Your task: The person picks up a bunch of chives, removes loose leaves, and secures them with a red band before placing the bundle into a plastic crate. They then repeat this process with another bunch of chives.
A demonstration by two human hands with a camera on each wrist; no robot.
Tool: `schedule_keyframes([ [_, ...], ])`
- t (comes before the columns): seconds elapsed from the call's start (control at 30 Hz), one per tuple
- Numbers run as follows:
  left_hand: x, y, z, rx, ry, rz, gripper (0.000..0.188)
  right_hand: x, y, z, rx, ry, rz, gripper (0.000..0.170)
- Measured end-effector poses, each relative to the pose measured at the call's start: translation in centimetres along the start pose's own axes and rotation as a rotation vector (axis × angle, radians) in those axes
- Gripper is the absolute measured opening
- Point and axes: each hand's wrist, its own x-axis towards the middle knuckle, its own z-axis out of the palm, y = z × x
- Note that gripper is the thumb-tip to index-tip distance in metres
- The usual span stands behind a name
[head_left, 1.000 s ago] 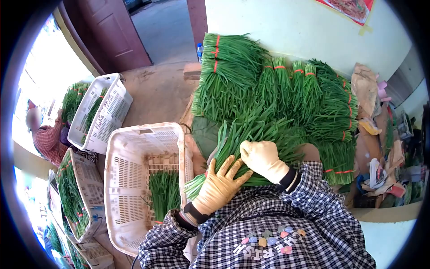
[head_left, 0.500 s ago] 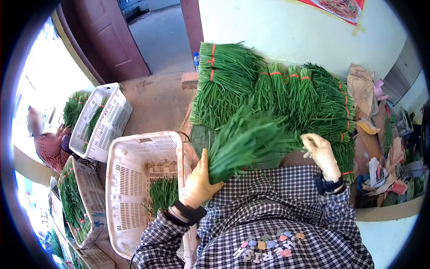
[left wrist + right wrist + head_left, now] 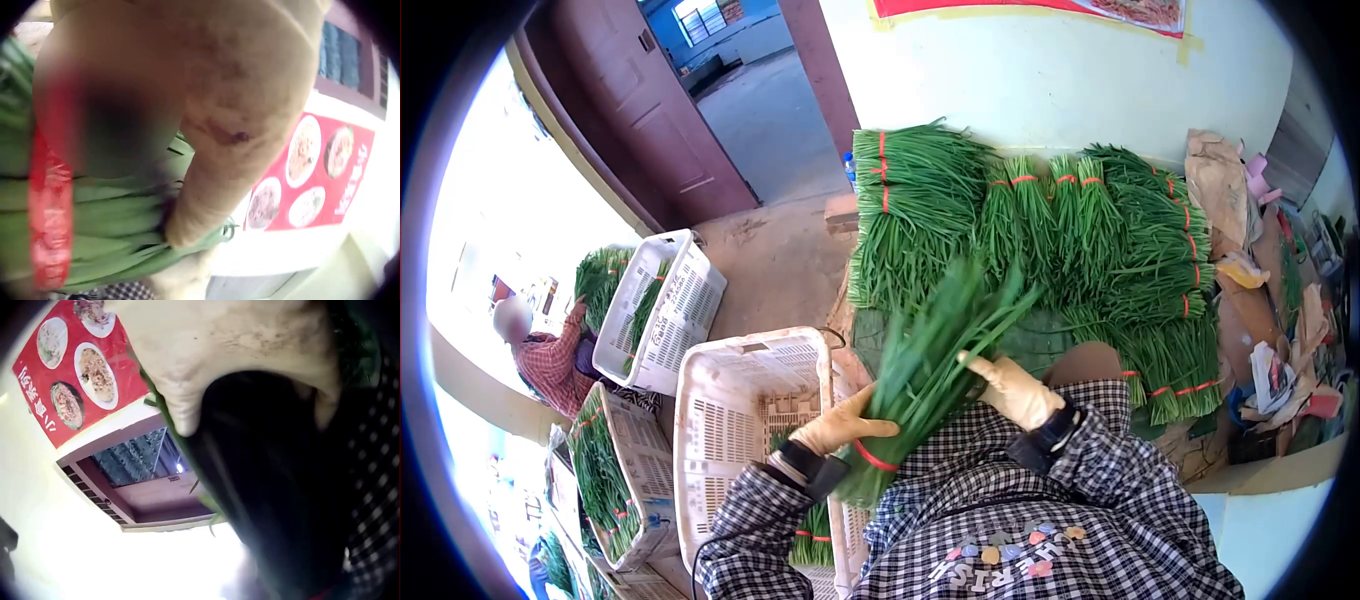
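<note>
My gloved left hand [image 3: 840, 425] grips a bunch of garlic chives [image 3: 925, 375] just above its red band [image 3: 875, 457]. The leaves fan up and away over my lap, blurred at the tips. In the left wrist view the thumb presses on the green stalks [image 3: 112, 231] beside the red band [image 3: 51, 219]. My gloved right hand [image 3: 1018, 390] holds the leafy part from the right side. Thumb and fingers of this hand [image 3: 244, 350] curve round the bunch in the right wrist view, where the leaves look almost black.
A white plastic crate [image 3: 730, 380] with chives inside stands at my left. Banded chive bunches [image 3: 920, 210] are piled against the wall ahead. Another person [image 3: 550, 350] sits at far left near a second crate [image 3: 665, 310]. Paper and clutter [image 3: 1280, 370] lie at right.
The bunch has come upright and leftward in my left hand, its red band now showing. My right hand, apart at the right half a second ago, is back at the leaves.
</note>
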Motion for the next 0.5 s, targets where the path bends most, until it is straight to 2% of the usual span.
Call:
schedule_keyframes([
  [0.07,0.6,0.2,2.2,-0.012,0.071,0.231,0.096,1.8,1.6,0.5,0.002,0.078,-0.167,0.054],
  [0.1,1.1,0.3,2.7,-0.022,0.068,0.228,0.096,1.0,1.2,1.6,0.044,0.137,-0.18,0.039],
  [0.17,1.8,0.5,3.2,0.061,0.198,0.217,0.085,0.4,0.9,1.6,-0.037,0.153,-0.106,0.038],
  [0.2,1.8,0.6,3.5,-0.051,0.24,0.201,0.065,0.3,0.9,1.5,-0.114,0.167,-0.047,0.038],
  [0.23,1.9,0.4,3.2,-0.18,0.283,0.143,0.054,0.2,1.4,0.6,-0.165,0.162,0.037,0.038],
  [0.27,2.1,0.1,2.6,-0.307,0.325,0.083,0.045,-0.4,1.7,0.2,-0.165,0.161,0.041,0.038],
  [0.33,2.7,-1.5,1.0,-0.454,0.331,0.072,0.028,-2.5,1.6,0.2,-0.145,0.236,0.096,0.04],
  [0.37,2.9,-2.0,0.4,-0.499,0.319,0.071,0.027,-2.4,8.0,-4.3,-0.061,-0.078,-0.376,0.041],
  [0.4,3.0,-2.4,0.1,-0.543,0.307,0.071,0.026,-3.1,7.1,-3.9,-0.064,-0.077,-0.367,0.041],
  [0.47,3.3,-2.7,-0.2,-0.593,0.309,0.065,0.024,-5.2,3.2,-2.0,-0.323,0.149,0.132,0.04],
  [0.5,3.3,-2.6,-0.3,-0.606,0.306,0.055,0.023,-5.4,2.6,-1.7,-0.392,0.153,0.17,0.037],
])
